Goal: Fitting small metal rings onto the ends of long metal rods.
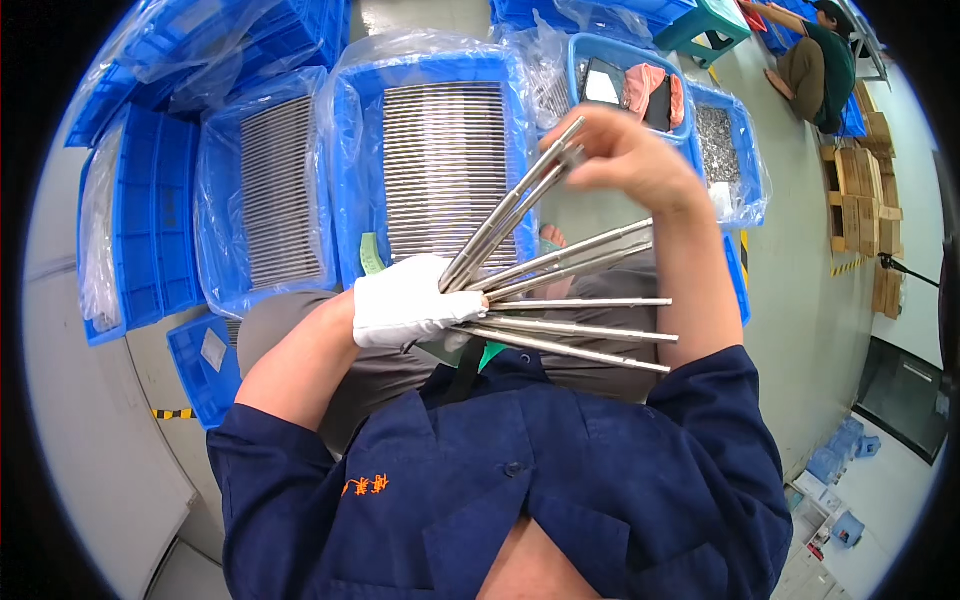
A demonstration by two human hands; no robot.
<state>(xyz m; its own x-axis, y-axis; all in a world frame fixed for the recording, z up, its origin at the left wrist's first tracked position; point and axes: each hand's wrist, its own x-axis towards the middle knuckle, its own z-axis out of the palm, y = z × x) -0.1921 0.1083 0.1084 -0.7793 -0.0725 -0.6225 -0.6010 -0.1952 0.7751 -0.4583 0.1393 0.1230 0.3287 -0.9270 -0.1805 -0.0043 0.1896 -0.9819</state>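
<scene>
My left hand (410, 303), in a white glove, is closed around one end of several slim silvery metal rods (570, 327). They fan out to the right over my lap, and their narrower stepped tips point away from the glove. My bare right hand (632, 160) is at the tips of the uppermost rods, its thumb and fingers curved on either side of them. Motion smears these fingers, so whether they grip a rod cannot be made out. In front of me, a plastic-lined blue crate (522, 130) holds closely laid rows of similar rods.
A second lined crate (213, 190) of rods is at the left, beside stacked blue crates (155, 215). At the back right are a blue basin (577, 60) with a phone and pink cloth, and a bin of small metal parts (717, 145). Another person (825, 70) sits beyond, near cardboard boxes (856, 200).
</scene>
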